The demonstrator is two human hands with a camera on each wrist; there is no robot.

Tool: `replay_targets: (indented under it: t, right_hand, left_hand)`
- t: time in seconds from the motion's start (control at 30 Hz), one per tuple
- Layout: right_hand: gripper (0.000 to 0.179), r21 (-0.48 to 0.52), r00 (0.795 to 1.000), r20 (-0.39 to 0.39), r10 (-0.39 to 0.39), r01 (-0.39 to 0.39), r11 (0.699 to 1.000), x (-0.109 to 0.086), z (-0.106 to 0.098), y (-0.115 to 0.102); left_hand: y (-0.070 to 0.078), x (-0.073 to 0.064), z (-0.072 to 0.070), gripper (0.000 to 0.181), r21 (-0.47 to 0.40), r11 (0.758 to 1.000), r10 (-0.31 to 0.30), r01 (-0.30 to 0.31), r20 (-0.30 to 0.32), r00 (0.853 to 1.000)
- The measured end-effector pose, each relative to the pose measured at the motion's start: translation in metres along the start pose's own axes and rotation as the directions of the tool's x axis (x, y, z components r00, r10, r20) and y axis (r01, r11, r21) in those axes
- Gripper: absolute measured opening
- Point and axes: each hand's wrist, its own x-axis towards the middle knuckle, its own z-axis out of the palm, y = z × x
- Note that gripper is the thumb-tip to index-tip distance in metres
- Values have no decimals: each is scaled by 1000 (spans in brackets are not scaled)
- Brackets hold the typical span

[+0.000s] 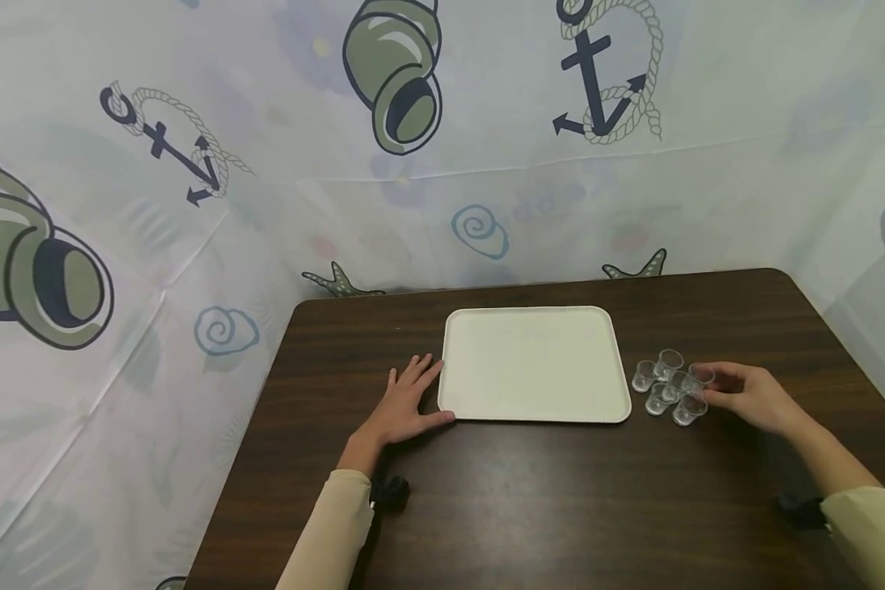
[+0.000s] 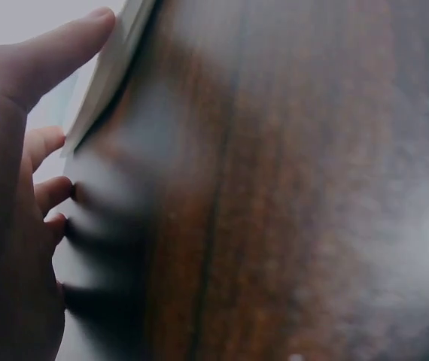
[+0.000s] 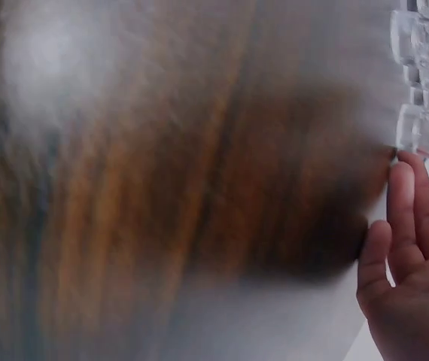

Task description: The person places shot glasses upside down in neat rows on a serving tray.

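Two pale sleeves (image 1: 332, 533), each with a black wrist camera (image 1: 392, 494), reach in over the near part of a wood-grain desk (image 1: 560, 508). Left hand (image 1: 404, 410): fingers spread wide, thumb at the near left corner of a white tray (image 1: 534, 365). Right hand (image 1: 755, 397): thumb and fingers pinch the rightmost clear cup (image 1: 701, 378) of a close cluster, between tray and desk's right edge. The tray lies toward the desk's far edge, backed by printed cloth (image 1: 413, 197).
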Motion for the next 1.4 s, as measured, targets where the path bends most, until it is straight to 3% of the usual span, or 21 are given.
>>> replay_targets:
  t: [0.17,0.53,0.73,0.97,1.17,1.4]
  right_hand:
    - [44,6,999,-44,23,-23,1000,-1,4,0]
    - [46,10,995,-58,86,-86,996,1,4,-2]
    - [49,26,986,-97,135,-133,991,1,-10,-7]
    - [52,155,980,-136,142,-120,981,15,-30,-26]
    - [48,57,976,-202,85,-75,996,36,-36,-52]
    - [46,-133,981,-183,-61,37,990,58,-23,-79]
  left_hand:
    - [-2,1,5,99,1,1000,10,-10,-14,1000]
    - [-2,0,12,101,57,998,-10,13,-51,999]
    - [0,1,15,102,77,997,-14,18,-57,998]
    - [1,1,13,102,90,995,-32,37,-63,998]
    - [2,1,11,103,88,995,-46,51,-61,997]
    - [3,2,15,103,91,995,-35,41,-64,997]
